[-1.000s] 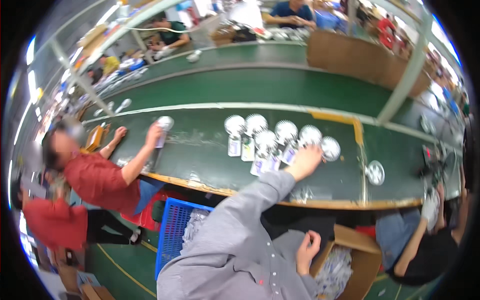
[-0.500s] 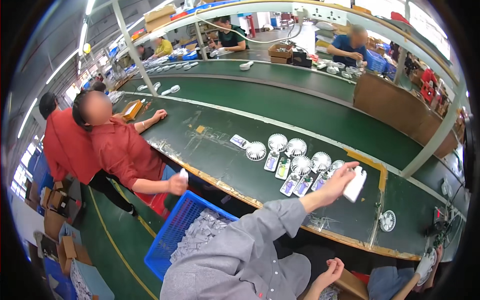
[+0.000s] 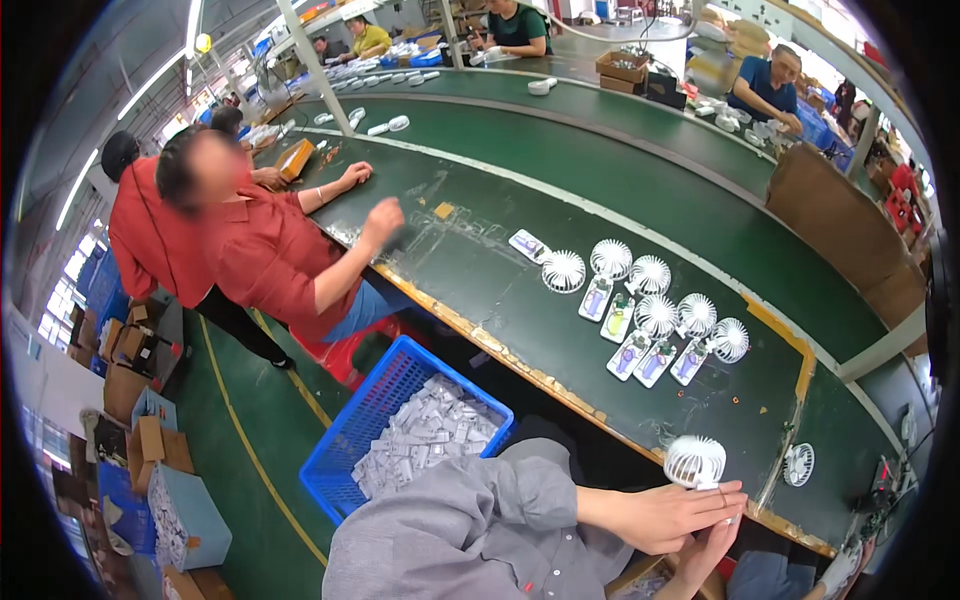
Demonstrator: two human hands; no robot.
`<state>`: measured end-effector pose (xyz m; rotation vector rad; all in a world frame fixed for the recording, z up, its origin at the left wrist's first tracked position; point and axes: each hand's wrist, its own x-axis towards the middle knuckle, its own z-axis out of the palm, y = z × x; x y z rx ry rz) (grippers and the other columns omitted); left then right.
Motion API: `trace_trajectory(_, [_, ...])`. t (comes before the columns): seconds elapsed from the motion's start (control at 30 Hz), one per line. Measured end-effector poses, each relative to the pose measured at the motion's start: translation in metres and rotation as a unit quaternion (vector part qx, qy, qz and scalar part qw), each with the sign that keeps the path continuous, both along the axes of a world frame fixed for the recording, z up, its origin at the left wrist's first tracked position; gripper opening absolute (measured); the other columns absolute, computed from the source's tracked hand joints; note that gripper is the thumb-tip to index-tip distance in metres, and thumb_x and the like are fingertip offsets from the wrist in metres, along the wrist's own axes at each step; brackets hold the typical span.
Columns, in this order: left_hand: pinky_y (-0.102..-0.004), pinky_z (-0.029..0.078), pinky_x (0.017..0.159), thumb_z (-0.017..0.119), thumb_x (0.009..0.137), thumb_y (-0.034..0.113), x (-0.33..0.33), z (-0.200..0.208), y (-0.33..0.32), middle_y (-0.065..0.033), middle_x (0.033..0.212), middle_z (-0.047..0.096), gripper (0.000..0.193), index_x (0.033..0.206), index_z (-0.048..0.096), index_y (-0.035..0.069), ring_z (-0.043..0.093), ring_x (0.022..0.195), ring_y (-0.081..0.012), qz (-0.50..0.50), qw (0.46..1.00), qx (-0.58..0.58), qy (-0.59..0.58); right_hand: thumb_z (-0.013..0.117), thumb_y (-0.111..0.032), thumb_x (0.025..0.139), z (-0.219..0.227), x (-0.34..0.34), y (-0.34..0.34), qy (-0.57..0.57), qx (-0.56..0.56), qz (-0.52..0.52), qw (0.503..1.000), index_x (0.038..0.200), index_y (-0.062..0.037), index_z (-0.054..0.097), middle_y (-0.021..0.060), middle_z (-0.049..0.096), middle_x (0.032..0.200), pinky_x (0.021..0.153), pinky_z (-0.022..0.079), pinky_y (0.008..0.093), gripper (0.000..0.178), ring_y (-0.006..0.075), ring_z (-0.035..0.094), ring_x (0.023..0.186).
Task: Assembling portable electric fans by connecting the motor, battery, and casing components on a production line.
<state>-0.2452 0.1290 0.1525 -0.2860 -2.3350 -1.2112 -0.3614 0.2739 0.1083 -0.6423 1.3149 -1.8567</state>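
Close to the near table edge, a white handheld fan [image 3: 694, 462] is held between my two hands, its round caged head showing past the fingers. My left hand [image 3: 668, 515] lies over the handle, fingers stretched across it and closed on the fan. Below it, my right hand [image 3: 708, 552] grips the handle's other side with bent fingers. The handle is mostly hidden by my hands. Farther up the table lies a group of several white fans [image 3: 657, 316], their opened handles showing coloured parts inside. One of them, a fan at the group's left [image 3: 563, 271], lies slightly apart.
A blue basket [image 3: 335, 470] of grey-white plastic pieces stands left of me. Another white fan [image 3: 798, 464] lies at the right. A co-worker in red [image 3: 270, 250] sits at the left. Beyond runs a green conveyor [image 3: 560, 165]; a cardboard sheet [image 3: 840, 225] stands far right.
My left hand has come back from over the table toward me with a white piece, meeting my right hand, which was bare. The co-worker's hand has moved to the table. The view has shifted.
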Motion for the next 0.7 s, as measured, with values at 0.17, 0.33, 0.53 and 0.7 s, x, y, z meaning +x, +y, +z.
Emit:
trace_trajectory(0.17, [-0.0429, 0.036, 0.110, 0.055, 0.079, 0.001, 0.013, -0.019, 0.002, -0.0250, 0.148, 0.040, 0.067, 0.143, 0.036, -0.009, 0.036, 0.141, -0.0386, -0.043, 0.997, 0.054, -0.015, 0.044, -0.044, 0.090, -0.026, 0.022, 0.019, -0.163, -0.088, 0.012, 0.983, 0.150, -0.0010, 0.027, 0.0180, 0.034, 0.154, 0.120, 0.024, 0.0487, 0.076, 0.0343, 0.033, 0.143])
trace_trajectory(0.33, [-0.0400, 0.046, 0.101, 0.058, 0.088, 0.007, 0.036, -0.032, -0.015, -0.0177, 0.129, 0.062, 0.053, 0.140, 0.048, -0.001, 0.059, 0.122, -0.0327, 0.070, 0.961, 0.262, -0.059, 0.055, -0.038, 0.078, -0.011, 0.040, 0.001, -0.343, -0.085, -0.022, 0.935, 0.140, 0.0132, 0.035, 0.0242, 0.058, 0.118, 0.092, 0.047, 0.0398, 0.083, 0.0293, 0.059, 0.102])
trace_trajectory(0.53, [-0.0377, 0.054, 0.080, 0.068, 0.079, 0.005, 0.046, -0.040, -0.021, -0.0139, 0.106, 0.069, 0.044, 0.123, 0.063, 0.001, 0.068, 0.092, -0.0306, 0.185, 0.975, 0.097, -0.074, 0.057, -0.030, 0.069, 0.000, 0.046, -0.011, -0.328, -0.101, 0.077, 0.936, 0.114, 0.0076, 0.051, 0.0157, 0.058, 0.093, 0.089, 0.043, 0.0373, 0.059, 0.0256, 0.056, 0.091])
trace_trajectory(0.7, [-0.0393, 0.054, 0.083, 0.071, 0.069, -0.002, 0.029, -0.015, -0.022, -0.0134, 0.109, 0.067, 0.041, 0.110, 0.068, 0.002, 0.066, 0.098, -0.0327, 0.142, 0.989, -0.025, -0.011, 0.055, -0.045, 0.090, 0.000, 0.050, 0.000, -0.296, -0.032, 0.064, 0.953, 0.115, 0.0039, 0.055, 0.0107, 0.058, 0.085, 0.077, 0.045, 0.0320, 0.055, 0.0208, 0.055, 0.081])
